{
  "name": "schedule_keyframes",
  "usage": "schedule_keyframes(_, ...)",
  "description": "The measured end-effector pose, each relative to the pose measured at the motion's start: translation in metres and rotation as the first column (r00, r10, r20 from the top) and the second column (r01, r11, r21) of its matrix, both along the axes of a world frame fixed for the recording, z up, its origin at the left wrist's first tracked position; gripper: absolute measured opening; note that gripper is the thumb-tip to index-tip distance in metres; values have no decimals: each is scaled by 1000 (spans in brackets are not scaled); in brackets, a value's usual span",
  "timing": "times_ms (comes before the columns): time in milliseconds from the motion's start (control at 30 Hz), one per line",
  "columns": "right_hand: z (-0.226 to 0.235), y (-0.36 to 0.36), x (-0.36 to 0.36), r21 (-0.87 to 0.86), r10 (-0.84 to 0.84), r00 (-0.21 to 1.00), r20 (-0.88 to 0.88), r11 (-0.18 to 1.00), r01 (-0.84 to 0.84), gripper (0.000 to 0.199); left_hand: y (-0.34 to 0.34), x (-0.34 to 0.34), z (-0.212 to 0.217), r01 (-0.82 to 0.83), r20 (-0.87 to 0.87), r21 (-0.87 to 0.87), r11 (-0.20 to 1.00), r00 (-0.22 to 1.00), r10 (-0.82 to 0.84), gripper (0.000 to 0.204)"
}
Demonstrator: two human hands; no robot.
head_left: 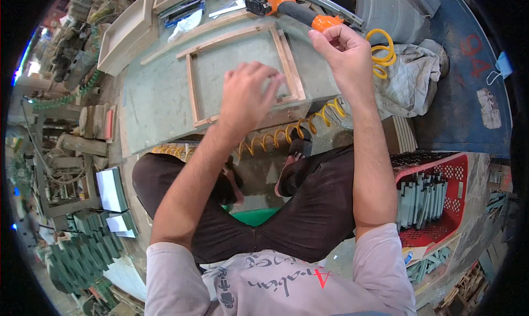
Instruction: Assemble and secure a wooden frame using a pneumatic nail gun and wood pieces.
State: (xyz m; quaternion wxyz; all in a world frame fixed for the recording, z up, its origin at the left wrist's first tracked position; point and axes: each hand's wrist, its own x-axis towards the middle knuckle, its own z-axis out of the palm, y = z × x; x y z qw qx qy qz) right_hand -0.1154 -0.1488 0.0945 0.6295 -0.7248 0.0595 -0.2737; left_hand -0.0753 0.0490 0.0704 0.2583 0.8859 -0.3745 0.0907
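One broad worktable (pixel 149 96), its pale grey-green top scuffed and flat, spreads before me; I judge it should carry the wood level, with nothing trapped underneath. Toward its near edge lies the wooden frame (pixel 193 90), a hollow rectangle of slim, light-brown, straight-edged lengths, with a second strip (pixel 292 63) close along its right side. Good work here, in my judgement, means bringing the corners flush, steadying the wood from above with one palm and keeping fingertips well out of the tool's firing line. At the table's far right rests what looks like a nail gun (pixel 297 12), bulky and bright orange at the head, its dark grip running to another orange block at the base; I would take it squarely by that grip. Near it loops the yellow hose (pixel 384 63), glossy, plastic-looking and wound like a spring, best held clear of the joints. My right hand (pixel 346 52) is poised by the tool's base, thumb and forefinger drawn together; whether they touch the casing or pinch something small, I cannot tell. My left hand (pixel 247 98), blurred, hangs above the frame, fingers loosely parted, nothing seen in them.
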Motion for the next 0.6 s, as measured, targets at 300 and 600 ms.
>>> schedule_keyframes(300, -19, 9, 8, -41, 14, 997, -80, 999, -18, 14, -13, 100, -4, -65, 194, 56, 996, 980, 53, 24)
schedule_keyframes(600, -20, 33, 7, -478, -88, 935, -342, 873, -93, 34, -21, 123, -19, 1, 136, 43, 999, 991, -7, 29)
